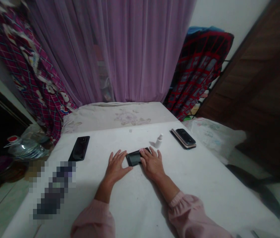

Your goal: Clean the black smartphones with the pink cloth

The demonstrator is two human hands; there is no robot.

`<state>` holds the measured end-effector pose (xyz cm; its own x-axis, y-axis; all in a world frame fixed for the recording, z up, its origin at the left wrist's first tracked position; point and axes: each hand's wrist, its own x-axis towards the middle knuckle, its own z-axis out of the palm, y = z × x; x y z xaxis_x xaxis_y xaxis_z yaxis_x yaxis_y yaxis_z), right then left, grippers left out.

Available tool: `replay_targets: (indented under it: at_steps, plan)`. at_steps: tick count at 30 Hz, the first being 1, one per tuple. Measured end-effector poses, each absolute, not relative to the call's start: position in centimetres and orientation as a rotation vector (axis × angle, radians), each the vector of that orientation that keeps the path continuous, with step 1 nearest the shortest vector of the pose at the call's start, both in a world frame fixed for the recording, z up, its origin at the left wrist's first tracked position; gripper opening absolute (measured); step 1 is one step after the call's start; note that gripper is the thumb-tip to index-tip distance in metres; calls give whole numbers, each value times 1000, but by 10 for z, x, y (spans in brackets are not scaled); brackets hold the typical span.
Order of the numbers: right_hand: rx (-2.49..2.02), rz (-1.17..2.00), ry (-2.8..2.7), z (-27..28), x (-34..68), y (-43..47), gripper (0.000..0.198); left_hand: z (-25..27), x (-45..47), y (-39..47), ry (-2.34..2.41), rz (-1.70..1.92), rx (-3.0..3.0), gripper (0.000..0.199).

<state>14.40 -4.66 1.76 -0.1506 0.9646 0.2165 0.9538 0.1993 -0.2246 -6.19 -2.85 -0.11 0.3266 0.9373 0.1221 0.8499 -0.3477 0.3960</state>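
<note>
A dark smartphone (134, 158) lies face up and slightly slanted on the white table. My left hand (116, 166) brackets its left end, with the thumb at the near corner and a finger at the far corner; the other fingers are spread. Over the phone's right part rests my right hand (153, 164), pressing a small pink cloth (142, 150) against the screen. Most of the cloth is covered by the fingers. Just beyond the right hand stands a small white spray bottle (159, 141), upright and apart from it.
Another dark phone (79, 148) lies at the table's left side, near a pixelated patch. Several stacked phones (183, 138) sit at the right edge. A floral cloth (130, 115) covers the far end, before purple curtains (140, 49). A large water bottle (24, 148) stands left of the table.
</note>
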Motion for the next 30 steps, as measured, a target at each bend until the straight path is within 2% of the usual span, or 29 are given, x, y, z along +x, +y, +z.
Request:
replay_targets:
  at_steps: [4, 12, 20, 30]
  plan:
    - [-1862, 24, -2140, 17, 145, -46, 43, -1, -61, -28, 1609, 483, 2324, 64]
    - [-1603, 133, -2291, 21, 110, -54, 44, 1, -61, -29, 1613, 490, 2338, 60]
    - [-1919, 50, -2139, 22, 144, -44, 44, 0, -61, -28, 1610, 478, 2327, 64]
    - [-1579, 112, -2306, 17, 114, -74, 46, -2, -62, -29, 1598, 510, 2354, 58]
